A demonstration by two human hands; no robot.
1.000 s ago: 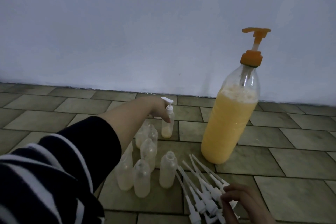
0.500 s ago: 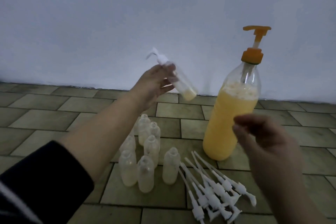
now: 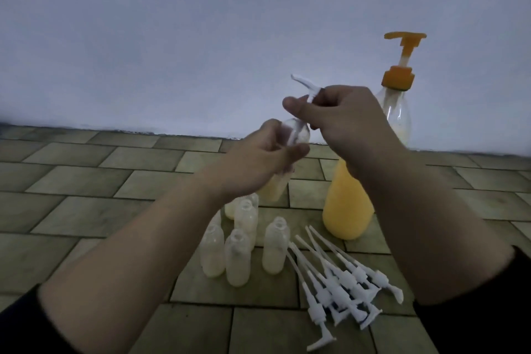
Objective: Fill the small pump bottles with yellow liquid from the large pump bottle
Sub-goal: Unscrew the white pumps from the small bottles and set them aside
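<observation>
Two hands meet in the middle of the view, above the floor. The left hand (image 3: 258, 161) grasps a small bottle (image 3: 290, 141), its fingers curled round the body, and the bottle is tilted, with the neck up and toward the right. A little yellow liquid shows in its lower end, under the hand. The right hand (image 3: 342, 118) pinches a white pump (image 3: 309, 89) between the thumb and the fingers, just above the bottle neck. The pump nozzle points up and to the left, and its thin tube goes down into the neck of the bottle. I cannot tell if the cap is still screwed on the neck or already loose.

Below the hands, a group of open bottles (image 3: 241, 241) stands upright on the tiled floor (image 3: 86, 210), close together and without pumps. They look pale, and how much liquid they hold I cannot tell. Just to their right lies a heap of loose pumps (image 3: 342, 282), white, with the tubes pointing toward the wall and the heads toward the camera.

Behind the right forearm stands the large bottle (image 3: 347, 210), upright on the floor, near the wall (image 3: 201, 23). It holds yellow liquid with foam at the top, and it has an orange pump head (image 3: 402, 66) whose nozzle points to the left. Dark sleeves cover both arms at the lower corners.
</observation>
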